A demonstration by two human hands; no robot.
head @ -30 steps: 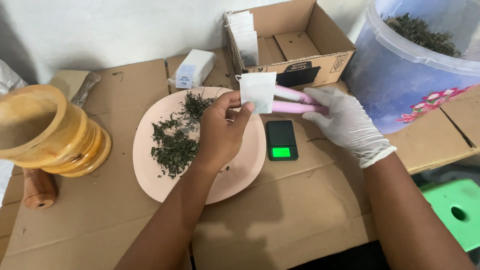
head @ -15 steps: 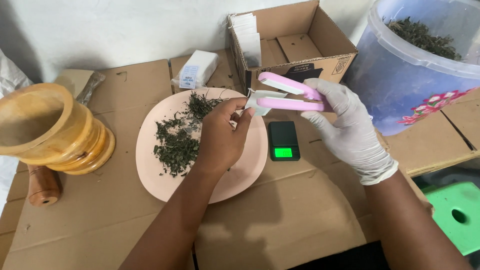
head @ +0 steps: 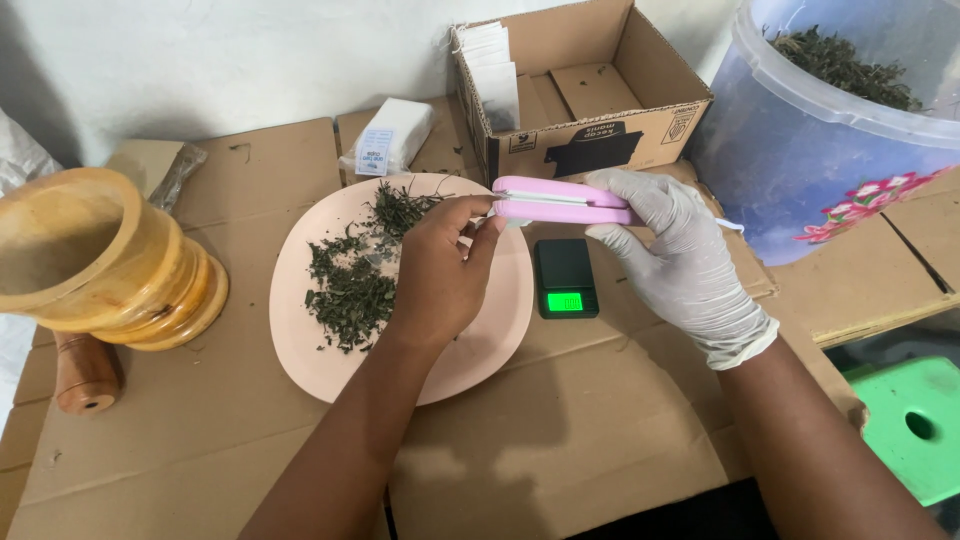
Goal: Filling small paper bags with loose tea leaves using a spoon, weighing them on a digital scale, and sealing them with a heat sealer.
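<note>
Gloved right hand (head: 672, 262) grips a shut pink sealer (head: 560, 201); bare left hand (head: 440, 272) pinches at its tip, above the pink plate (head: 310, 345) of dried leaves (head: 355, 285). Scale (head: 565, 277) sits between them.

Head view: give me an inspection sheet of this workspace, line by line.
Surface: flattened brown cardboard sheets cover the work area.
Job's things: pink handheld clamp-style tool, closed; round pink plate bearing dried green leaf bits; small black pocket scale with lit green display.
Clutter: turned wooden mortar, wooden pestle, small white wrapped packet, open cardboard box holding white paper sachets.
Grippers: bare left hand pinches at the tool's front end; white-gloved right hand grips the tool's body.
Cables: nothing seen.
Surroundings: translucent plastic tub of dried leaves, green plastic stool, pale wall.
</note>
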